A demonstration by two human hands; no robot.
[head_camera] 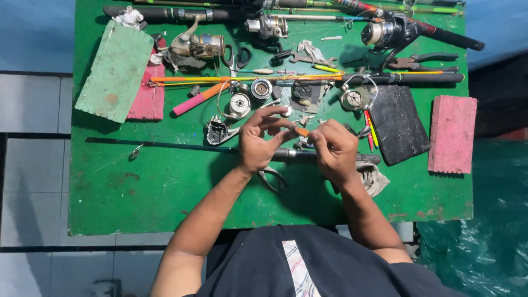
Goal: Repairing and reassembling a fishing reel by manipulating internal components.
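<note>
Head view: both hands meet above the middle of the green table (pixel 137 187). The left hand (pixel 258 140) and the right hand (pixel 334 149) are each curled, fingertips pinching opposite ends of a small orange piece (pixel 302 131); its exact kind cannot be told at this size. The piece is held in the air above the dark rod (pixel 181 147) that lies across the table.

For good control, a steady pinch close to the piece seems best, with the forearms kept low and movement confined to the fingertips.

Loose reel parts (pixel 240 103) lie just beyond the fingers, and pliers (pixel 273 179) lie under the left wrist. The black pad (pixel 399 124) and pink block (pixel 452 133) crowd the right side. Bare surface remains at the near left, toward the table's front edge.
</note>
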